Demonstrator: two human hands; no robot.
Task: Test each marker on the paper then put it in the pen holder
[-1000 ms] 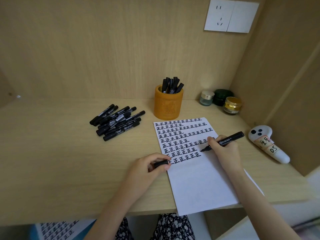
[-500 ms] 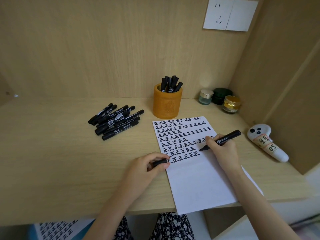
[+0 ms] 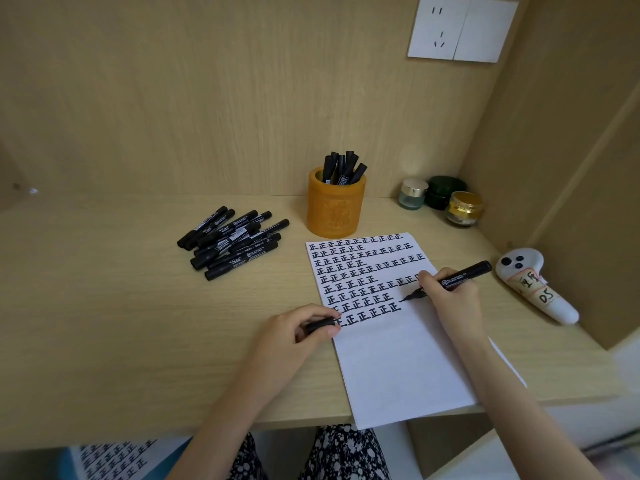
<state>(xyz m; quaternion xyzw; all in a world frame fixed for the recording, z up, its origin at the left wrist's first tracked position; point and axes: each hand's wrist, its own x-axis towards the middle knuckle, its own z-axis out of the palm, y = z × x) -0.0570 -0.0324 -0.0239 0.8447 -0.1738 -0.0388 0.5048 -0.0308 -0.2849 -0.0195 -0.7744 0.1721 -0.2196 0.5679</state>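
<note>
Testing marker [image 3: 464,273] on paper [image 3: 398,368], pinched in right hand [image 3: 450,303]. Gripping apparent cap [image 3: 320,325] in left hand [image 3: 287,341]. Next: recapping, then pen holder [image 3: 336,213].

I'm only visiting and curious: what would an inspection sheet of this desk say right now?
Surface: wooden desk, paper part filled with rows of black characters.
Job's things: orange pen holder with standing markers; pile of capped markers left of it.
Clutter: three small jars, white controller at right.
Hands: right hand holds uncapped marker, tip at the paper; left hand pinches black cap at the paper's left edge.
Cables: nothing seen.
Surroundings: wooden alcove walls, wall socket.
</note>
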